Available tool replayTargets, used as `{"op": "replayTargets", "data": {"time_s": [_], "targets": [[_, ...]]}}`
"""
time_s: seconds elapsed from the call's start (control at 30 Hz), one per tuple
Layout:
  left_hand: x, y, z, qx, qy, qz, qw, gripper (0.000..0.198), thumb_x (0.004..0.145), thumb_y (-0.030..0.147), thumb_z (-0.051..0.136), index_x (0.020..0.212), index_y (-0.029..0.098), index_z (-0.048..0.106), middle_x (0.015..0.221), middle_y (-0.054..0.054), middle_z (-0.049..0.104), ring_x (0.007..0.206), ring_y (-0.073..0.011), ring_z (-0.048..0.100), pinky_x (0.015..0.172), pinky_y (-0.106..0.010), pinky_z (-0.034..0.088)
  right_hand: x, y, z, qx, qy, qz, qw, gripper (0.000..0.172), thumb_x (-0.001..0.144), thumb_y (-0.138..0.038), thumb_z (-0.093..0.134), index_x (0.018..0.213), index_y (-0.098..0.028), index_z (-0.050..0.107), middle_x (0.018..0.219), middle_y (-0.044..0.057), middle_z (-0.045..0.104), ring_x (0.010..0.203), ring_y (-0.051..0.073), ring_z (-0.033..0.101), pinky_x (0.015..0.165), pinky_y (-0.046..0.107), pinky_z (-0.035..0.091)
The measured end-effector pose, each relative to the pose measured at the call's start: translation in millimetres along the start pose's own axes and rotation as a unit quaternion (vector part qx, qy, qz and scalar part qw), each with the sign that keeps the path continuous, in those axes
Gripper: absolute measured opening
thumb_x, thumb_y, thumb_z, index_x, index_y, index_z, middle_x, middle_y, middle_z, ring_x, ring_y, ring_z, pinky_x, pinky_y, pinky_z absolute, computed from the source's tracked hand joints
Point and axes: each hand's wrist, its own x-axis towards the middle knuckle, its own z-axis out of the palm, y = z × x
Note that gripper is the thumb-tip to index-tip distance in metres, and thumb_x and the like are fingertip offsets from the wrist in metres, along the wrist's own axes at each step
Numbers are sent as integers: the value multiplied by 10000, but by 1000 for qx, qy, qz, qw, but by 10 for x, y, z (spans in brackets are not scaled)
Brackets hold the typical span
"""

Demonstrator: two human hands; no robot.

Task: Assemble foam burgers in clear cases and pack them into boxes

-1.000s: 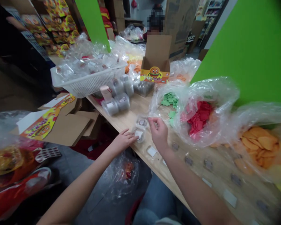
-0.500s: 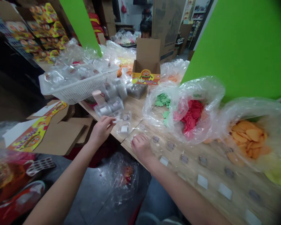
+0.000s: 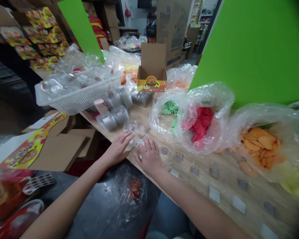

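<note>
The bare left forearm [image 3: 77, 189] slants up from the near left toward the middle, its wrist nearly straight, ending in the left hand [image 3: 118, 147], back upward, with the fingers [image 3: 126, 136] stretched close together toward the far right and the thumb apart on the near side. From the near right, the bare right forearm [image 3: 191, 199] runs up to the right hand [image 3: 150, 157], just beside the left, its fingers gently bent toward the far side and its thumb apart at the left.
</note>
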Motion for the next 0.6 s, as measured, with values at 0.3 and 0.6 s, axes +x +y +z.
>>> {"op": "replayTargets", "data": {"time_s": [0.3,0.6], "targets": [[-399,-388,98,1,-17,-128,992,296,849,245,371,1071,223,565,1286,-73,512,1115,-191,530,935,-347,429,256,-23,436,-52,-93,-47,993,246,837,-264,494,1033,-136,569,1088,168,586,1126,281,444,1012,501,189],[-351,-658,-781,-44,41,-205,977,363,852,343,384,1171,278,544,1219,-17,579,1058,-184,569,900,-308,444,482,179,301,-66,-51,-45,996,166,820,-134,469,877,-196,612,746,74,604,753,214,523,720,352,344]]}}
